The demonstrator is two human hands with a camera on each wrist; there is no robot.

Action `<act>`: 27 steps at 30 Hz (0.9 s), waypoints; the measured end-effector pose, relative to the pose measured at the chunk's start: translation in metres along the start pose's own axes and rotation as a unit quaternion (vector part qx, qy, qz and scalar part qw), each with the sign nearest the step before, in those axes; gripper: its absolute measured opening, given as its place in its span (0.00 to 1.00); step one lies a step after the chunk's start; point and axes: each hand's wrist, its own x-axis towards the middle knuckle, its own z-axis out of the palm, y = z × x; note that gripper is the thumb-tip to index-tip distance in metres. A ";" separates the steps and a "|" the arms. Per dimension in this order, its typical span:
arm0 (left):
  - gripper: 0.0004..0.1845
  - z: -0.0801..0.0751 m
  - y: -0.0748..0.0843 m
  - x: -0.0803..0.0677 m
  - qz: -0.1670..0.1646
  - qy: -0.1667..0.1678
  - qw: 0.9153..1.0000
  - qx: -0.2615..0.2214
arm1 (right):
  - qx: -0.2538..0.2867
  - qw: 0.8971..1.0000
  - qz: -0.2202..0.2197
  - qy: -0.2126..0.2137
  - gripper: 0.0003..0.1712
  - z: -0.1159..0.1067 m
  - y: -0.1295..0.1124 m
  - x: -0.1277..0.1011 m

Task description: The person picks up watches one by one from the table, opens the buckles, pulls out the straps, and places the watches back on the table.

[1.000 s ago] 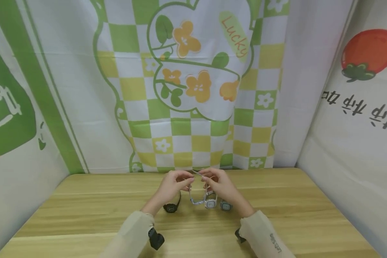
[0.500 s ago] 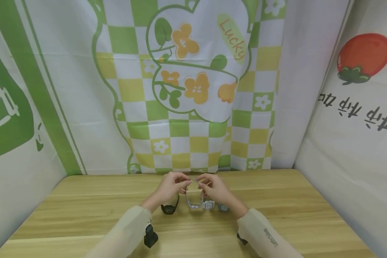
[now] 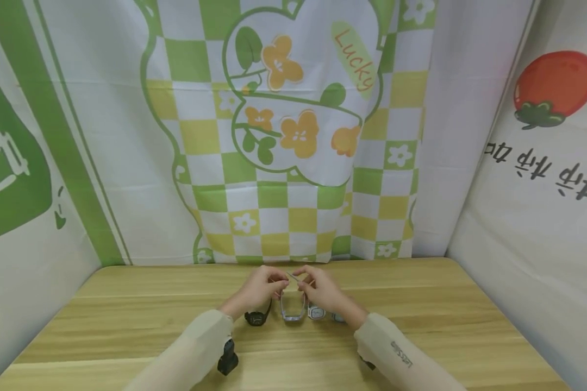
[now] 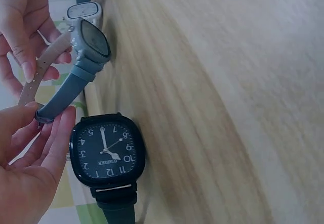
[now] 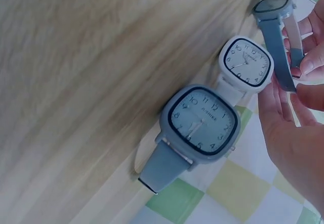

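Both hands hold a grey-blue watch [image 3: 292, 312] by its two strap ends just above the wooden table [image 3: 127, 326]. My left hand [image 3: 273, 281] pinches the buckle end [image 4: 43, 115]. My right hand [image 3: 304, 281] pinches the other strap [image 4: 45, 64]. The watch face [image 4: 93, 39] hangs lowest, close to the tabletop. A black watch [image 4: 107, 150] lies on the left of it. A white watch [image 5: 246, 62] and another grey-blue watch [image 5: 202, 121] lie on the right.
The watches lie in a row across the middle of the table. Printed cloth walls [image 3: 293, 136] close in the back and both sides. Bare wood stretches left, right and in front of the hands.
The two strap ends have come closer together, so the held watch's loop is narrower. The watch hangs a little lower and more to the left, between the black and white watches.
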 end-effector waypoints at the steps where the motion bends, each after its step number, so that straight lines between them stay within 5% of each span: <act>1: 0.12 0.000 -0.001 0.001 0.001 0.000 1.000 0.002 | -0.005 1.000 0.000 -0.001 0.18 0.000 0.000 0.000; 16: 0.07 0.003 -0.008 0.010 0.014 0.026 0.995 0.100 | -0.056 0.998 0.008 -0.028 0.14 -0.005 0.004 0.008; 27: 0.06 0.006 -0.018 0.014 0.020 0.054 0.994 0.094 | -0.070 0.996 0.035 -0.032 0.13 -0.006 0.012 0.013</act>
